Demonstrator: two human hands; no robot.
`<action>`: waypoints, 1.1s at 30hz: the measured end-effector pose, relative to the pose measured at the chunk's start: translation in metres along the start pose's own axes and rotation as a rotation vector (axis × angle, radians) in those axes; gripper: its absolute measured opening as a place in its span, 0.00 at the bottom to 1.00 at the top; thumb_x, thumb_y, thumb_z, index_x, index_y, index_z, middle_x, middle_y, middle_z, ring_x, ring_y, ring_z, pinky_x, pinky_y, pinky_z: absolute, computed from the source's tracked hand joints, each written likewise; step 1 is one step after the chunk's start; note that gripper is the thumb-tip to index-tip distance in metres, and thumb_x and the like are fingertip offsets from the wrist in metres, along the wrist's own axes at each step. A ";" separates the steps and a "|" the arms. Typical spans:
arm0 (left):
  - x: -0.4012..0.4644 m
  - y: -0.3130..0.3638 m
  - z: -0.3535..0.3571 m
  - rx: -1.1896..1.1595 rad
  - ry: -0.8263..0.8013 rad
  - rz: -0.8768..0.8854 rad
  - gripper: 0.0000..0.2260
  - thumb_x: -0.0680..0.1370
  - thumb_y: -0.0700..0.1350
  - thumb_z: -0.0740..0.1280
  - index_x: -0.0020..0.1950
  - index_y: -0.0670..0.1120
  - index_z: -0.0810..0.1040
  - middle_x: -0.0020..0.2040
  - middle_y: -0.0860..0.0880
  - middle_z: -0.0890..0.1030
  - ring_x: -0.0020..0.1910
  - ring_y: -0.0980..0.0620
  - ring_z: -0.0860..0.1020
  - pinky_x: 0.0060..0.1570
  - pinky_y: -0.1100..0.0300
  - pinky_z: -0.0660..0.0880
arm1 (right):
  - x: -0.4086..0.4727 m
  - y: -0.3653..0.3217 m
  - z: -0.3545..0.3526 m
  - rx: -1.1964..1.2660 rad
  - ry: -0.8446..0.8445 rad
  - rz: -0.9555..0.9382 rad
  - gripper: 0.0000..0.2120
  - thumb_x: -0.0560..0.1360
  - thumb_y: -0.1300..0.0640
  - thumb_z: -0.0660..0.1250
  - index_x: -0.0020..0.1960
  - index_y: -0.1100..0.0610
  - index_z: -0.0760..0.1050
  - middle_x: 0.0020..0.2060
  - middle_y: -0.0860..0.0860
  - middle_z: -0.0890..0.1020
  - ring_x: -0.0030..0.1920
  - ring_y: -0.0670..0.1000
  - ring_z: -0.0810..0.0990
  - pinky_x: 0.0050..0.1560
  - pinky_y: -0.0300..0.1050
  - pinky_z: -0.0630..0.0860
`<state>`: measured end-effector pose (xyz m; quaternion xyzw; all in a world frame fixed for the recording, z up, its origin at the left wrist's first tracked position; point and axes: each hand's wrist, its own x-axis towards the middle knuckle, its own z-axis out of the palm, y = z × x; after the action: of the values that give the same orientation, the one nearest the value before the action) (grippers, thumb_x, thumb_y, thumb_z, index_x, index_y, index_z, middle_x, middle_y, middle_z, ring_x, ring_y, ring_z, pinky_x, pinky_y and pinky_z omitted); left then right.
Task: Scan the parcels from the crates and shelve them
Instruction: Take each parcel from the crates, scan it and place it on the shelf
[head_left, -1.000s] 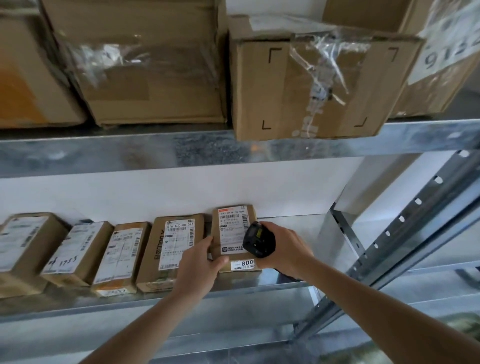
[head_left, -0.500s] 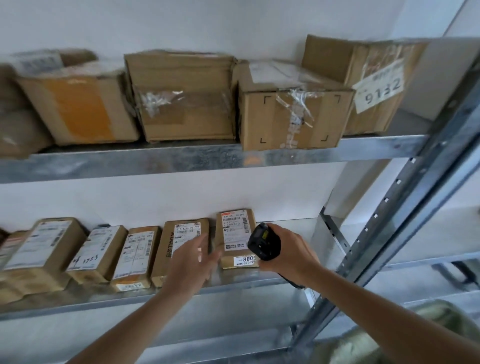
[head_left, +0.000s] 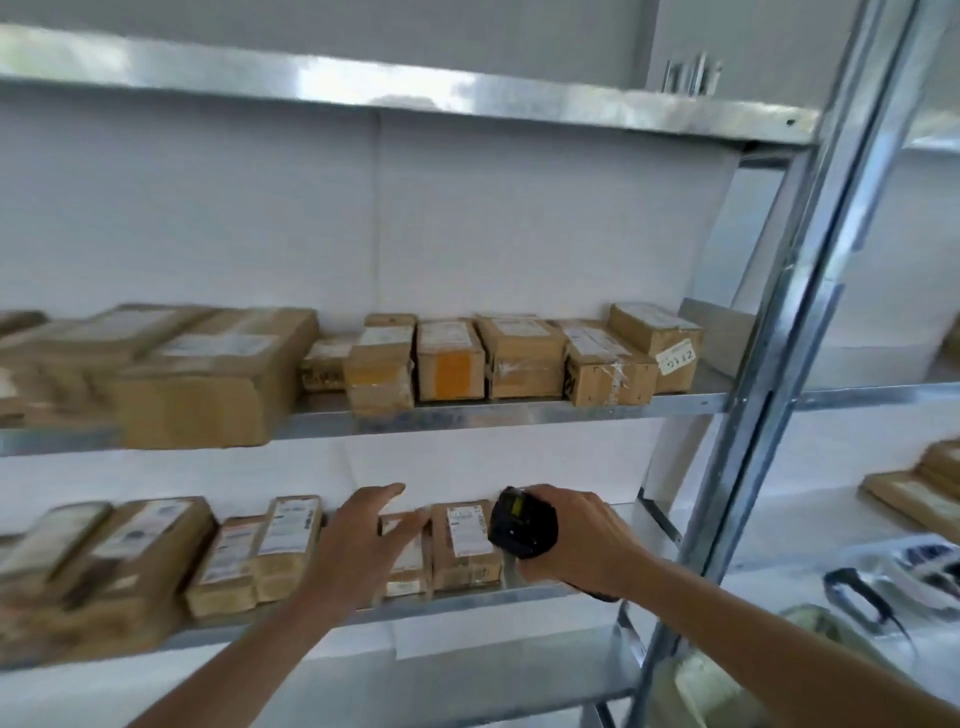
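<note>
A row of small brown parcels with white labels lies on the lower metal shelf (head_left: 524, 593). The rightmost parcel (head_left: 464, 545) sits just left of the black handheld scanner (head_left: 521, 521), which my right hand (head_left: 579, 535) grips in front of the shelf. My left hand (head_left: 361, 540) hovers with fingers spread and relaxed before the second parcel from the right (head_left: 408, 558), partly hiding it and holding nothing. More labelled parcels (head_left: 283, 545) continue to the left along the shelf.
The shelf above (head_left: 519, 410) carries larger cardboard boxes, one marked with a number label (head_left: 675, 356). A slanted metal upright (head_left: 769, 395) stands at right. Beyond it, flat parcels (head_left: 914, 493) and plastic-wrapped items (head_left: 893, 582) lie on a neighbouring shelf.
My left hand has let go of the rightmost parcel and drawn back with fingers spread. The view has pulled back from the shelves, showing more of the rack.
</note>
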<state>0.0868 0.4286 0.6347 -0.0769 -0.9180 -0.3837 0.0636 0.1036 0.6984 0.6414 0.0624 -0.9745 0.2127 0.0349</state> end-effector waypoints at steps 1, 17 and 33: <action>-0.013 0.001 -0.027 0.009 -0.001 0.015 0.25 0.79 0.62 0.65 0.72 0.54 0.73 0.72 0.54 0.73 0.67 0.55 0.73 0.62 0.59 0.69 | -0.011 -0.026 -0.011 0.001 0.009 -0.017 0.30 0.63 0.41 0.78 0.63 0.41 0.74 0.49 0.41 0.83 0.49 0.46 0.80 0.48 0.42 0.80; -0.154 0.082 -0.320 -0.002 0.253 0.124 0.26 0.78 0.63 0.65 0.75 0.56 0.72 0.72 0.53 0.74 0.72 0.53 0.70 0.67 0.60 0.66 | -0.107 -0.295 -0.175 -0.011 0.053 -0.284 0.25 0.59 0.37 0.74 0.55 0.39 0.77 0.46 0.41 0.84 0.47 0.45 0.82 0.57 0.53 0.80; -0.206 0.105 -0.359 0.040 0.336 0.127 0.31 0.76 0.67 0.66 0.76 0.59 0.68 0.75 0.57 0.70 0.75 0.54 0.67 0.71 0.53 0.67 | -0.154 -0.328 -0.221 -0.127 0.068 -0.333 0.20 0.68 0.44 0.78 0.58 0.44 0.78 0.45 0.43 0.84 0.46 0.47 0.82 0.47 0.47 0.81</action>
<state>0.3291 0.2263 0.9215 -0.0685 -0.8952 -0.3682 0.2417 0.3103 0.5114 0.9619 0.2133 -0.9604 0.1439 0.1065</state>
